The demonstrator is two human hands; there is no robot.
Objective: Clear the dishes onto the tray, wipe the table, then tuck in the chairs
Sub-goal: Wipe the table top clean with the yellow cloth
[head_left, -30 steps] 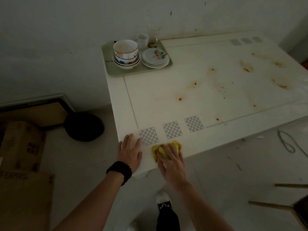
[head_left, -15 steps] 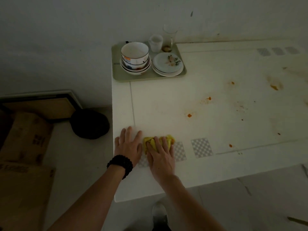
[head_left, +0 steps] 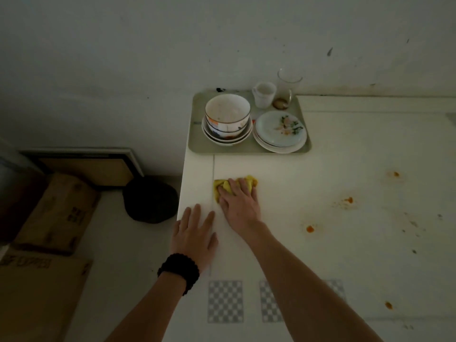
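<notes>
My right hand (head_left: 240, 206) presses a crumpled yellow cloth (head_left: 249, 181) flat onto the white table (head_left: 345, 255), a short way in front of the tray. My left hand (head_left: 195, 233) lies flat and spread on the table's left edge, holding nothing, with a black bead bracelet on the wrist. The green tray (head_left: 195, 141) sits in the far left corner against the wall. It carries stacked bowls (head_left: 227, 119), stacked plates (head_left: 280, 132), a white cup (head_left: 263, 94) and a glass (head_left: 289, 81). Orange food stains (head_left: 309, 228) dot the tabletop to the right.
Left of the table, on the floor, lie cardboard boxes (head_left: 59, 213), a dark round object (head_left: 150, 199) and a framed board (head_left: 98, 166) leaning on the wall. The wall runs directly behind the tray. Checkered patches (head_left: 225, 301) mark the table's near end.
My right hand has pushed the yellow cloth away from the near edge, past the checkered patches, toward the tray. My left hand has also slid forward along the table's left edge.
</notes>
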